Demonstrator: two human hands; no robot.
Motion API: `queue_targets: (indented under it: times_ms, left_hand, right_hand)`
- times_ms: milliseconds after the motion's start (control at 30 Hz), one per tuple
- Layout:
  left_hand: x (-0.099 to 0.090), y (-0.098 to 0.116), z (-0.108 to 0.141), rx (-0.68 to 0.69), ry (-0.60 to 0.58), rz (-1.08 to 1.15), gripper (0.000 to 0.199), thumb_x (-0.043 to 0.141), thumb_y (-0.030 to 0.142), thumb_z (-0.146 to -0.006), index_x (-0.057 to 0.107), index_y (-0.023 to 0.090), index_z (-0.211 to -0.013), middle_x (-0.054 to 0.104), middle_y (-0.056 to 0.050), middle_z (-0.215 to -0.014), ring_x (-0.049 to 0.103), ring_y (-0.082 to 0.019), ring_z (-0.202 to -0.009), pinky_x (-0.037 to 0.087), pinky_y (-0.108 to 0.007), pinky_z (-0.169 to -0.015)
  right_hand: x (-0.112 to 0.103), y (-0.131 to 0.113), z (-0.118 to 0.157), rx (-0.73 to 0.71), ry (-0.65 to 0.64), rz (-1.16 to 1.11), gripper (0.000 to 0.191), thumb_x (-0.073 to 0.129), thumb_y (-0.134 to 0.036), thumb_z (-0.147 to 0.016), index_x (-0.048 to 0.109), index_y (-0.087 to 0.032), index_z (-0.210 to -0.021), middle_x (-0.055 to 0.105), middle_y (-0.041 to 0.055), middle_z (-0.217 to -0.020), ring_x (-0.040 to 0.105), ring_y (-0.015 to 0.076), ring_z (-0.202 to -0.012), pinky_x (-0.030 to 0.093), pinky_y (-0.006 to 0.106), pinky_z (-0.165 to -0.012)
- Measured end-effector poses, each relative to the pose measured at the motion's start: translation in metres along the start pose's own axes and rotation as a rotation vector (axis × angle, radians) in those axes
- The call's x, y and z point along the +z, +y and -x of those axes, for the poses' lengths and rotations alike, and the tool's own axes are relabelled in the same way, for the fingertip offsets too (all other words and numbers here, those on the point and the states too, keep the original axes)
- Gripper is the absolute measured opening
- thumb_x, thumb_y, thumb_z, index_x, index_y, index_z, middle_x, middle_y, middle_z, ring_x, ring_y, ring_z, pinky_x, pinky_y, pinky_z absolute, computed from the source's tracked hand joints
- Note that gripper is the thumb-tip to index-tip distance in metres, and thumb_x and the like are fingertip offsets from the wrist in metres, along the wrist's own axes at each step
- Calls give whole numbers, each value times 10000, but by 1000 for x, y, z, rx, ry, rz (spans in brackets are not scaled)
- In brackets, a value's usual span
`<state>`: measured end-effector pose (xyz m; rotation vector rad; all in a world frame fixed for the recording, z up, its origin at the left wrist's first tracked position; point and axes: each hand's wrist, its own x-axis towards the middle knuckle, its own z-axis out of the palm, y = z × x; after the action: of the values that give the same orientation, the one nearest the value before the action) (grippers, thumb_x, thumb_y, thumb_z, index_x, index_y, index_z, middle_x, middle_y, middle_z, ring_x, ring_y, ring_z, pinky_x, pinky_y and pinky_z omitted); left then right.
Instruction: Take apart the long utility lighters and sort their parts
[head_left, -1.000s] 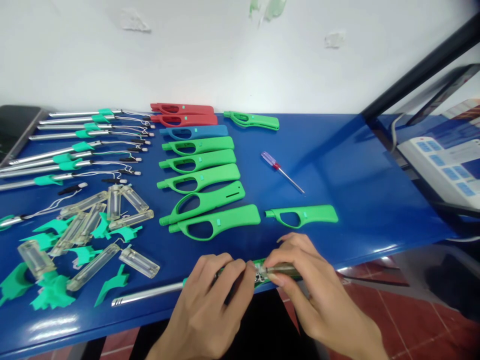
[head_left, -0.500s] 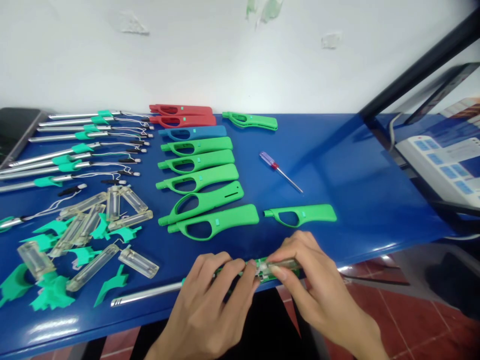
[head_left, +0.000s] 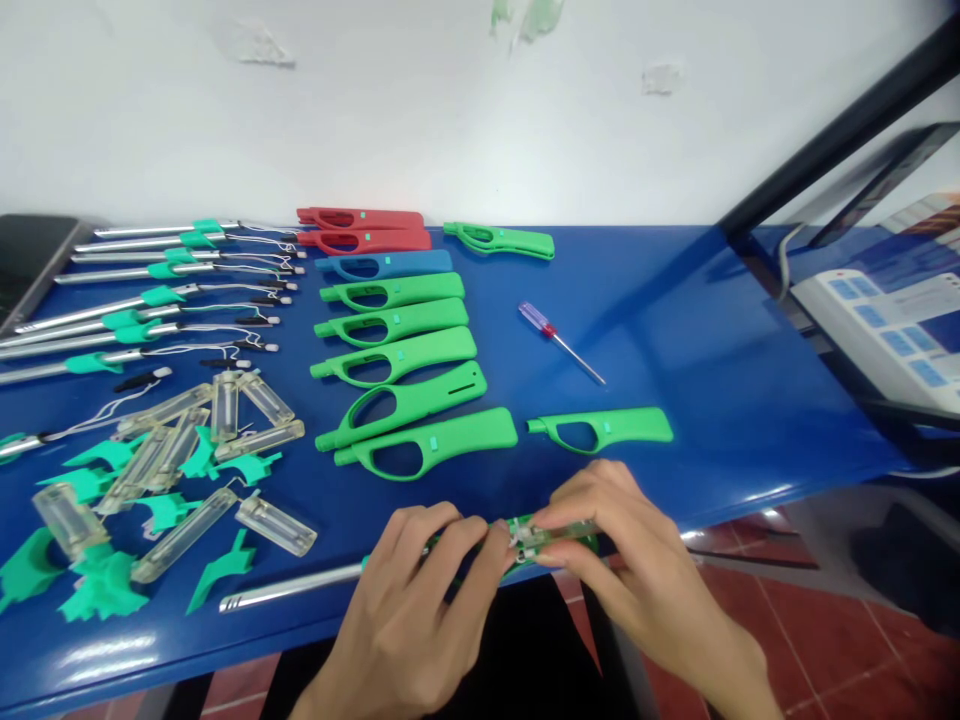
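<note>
At the table's front edge lies a green lighter shell (head_left: 517,572), mostly covered by my hands, with a metal lighter tube (head_left: 300,586) reaching out to the left. My left hand (head_left: 420,600) lies over the shell, fingers bent and pressing it down near its middle. Between the thumb and fingers of my right hand (head_left: 630,560) is a clear fuel tank (head_left: 574,531), set at the handle part of the shell. Small white parts show between the two hands. A green shell half (head_left: 611,428) lies just beyond my right hand.
Several green, blue and red shells (head_left: 420,440) lie in a column beyond my left hand. Metal tubes with wires (head_left: 135,300) line the far left. Clear tanks (head_left: 277,527) and green triggers (head_left: 225,565) are heaped nearer. A screwdriver (head_left: 559,340) lies right of centre.
My right thumb and fingers have shifted slightly on the clear tank, and the hand sits a little differently over the shell. My left hand stays nearly still.
</note>
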<state>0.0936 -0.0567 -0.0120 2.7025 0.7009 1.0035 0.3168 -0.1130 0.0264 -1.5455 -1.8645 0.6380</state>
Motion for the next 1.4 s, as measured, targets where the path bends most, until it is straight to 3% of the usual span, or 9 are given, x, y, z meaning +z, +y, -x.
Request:
queue_targets:
  times_ms: [467,667,800,933,1067,1267,1400]
  left_hand:
    - [0,-1,1,-1,-26,15,289,635,-17,-921,710,66,-1187,782,-112,-1044,696,-256,-922,486,-475,-866]
    - [-3,3,-8,-19,28,-24,251,744,76,-917,732,64,-1168,773,-106,-1001,678,-243,-921,506,-441,-829]
    - [-14,3,-8,-65,81,-30,310,736,52,-911,732,77,-1220,740,-108,-1012,638,-253,-990,518,-432,-837]
    - [-25,-1,2,-111,-23,-66,376,748,39,-900,719,101,-1270,728,-126,-1113,642,-273,-1064,518,-467,-892]
    - [-28,-3,13,-156,-40,-67,335,756,59,-905,742,141,-1229,721,-112,-1129,635,-263,-1087,522,-472,-936]
    - [-26,0,19,-96,-180,-68,404,723,69,-920,703,175,-1310,736,-97,-1185,673,-258,-1085,533,-473,-952]
    - [-19,6,19,-104,-137,-68,400,758,119,-906,707,176,-1298,736,-98,-1136,688,-274,-1046,544,-485,-927]
  right_hand:
    - [-4,1,1,5,5,50,151,703,-331,-1003,702,-302,-1151,785,-23,-959,640,184,-828,495,372,-787]
    - [-6,7,5,-27,3,93,223,691,-219,-1005,683,-298,-1213,713,2,-1115,658,165,-973,511,345,-856]
    - [-5,9,7,-5,46,149,252,701,-241,-995,688,-306,-1237,632,34,-1138,624,187,-1034,517,342,-854]
    - [-3,11,7,-35,16,202,271,704,-236,-994,670,-306,-1254,619,29,-1108,582,192,-1013,484,366,-874]
    - [0,12,9,-37,34,228,276,692,-215,-1003,659,-283,-1269,608,30,-1106,540,188,-1016,453,358,-882]
    - [5,11,11,-51,84,216,238,691,-197,-1002,681,-254,-1233,617,31,-1088,532,186,-1005,431,353,-879]
    - [6,12,13,-63,78,241,267,686,-198,-1003,682,-252,-1265,616,40,-1105,528,192,-1005,429,362,-872]
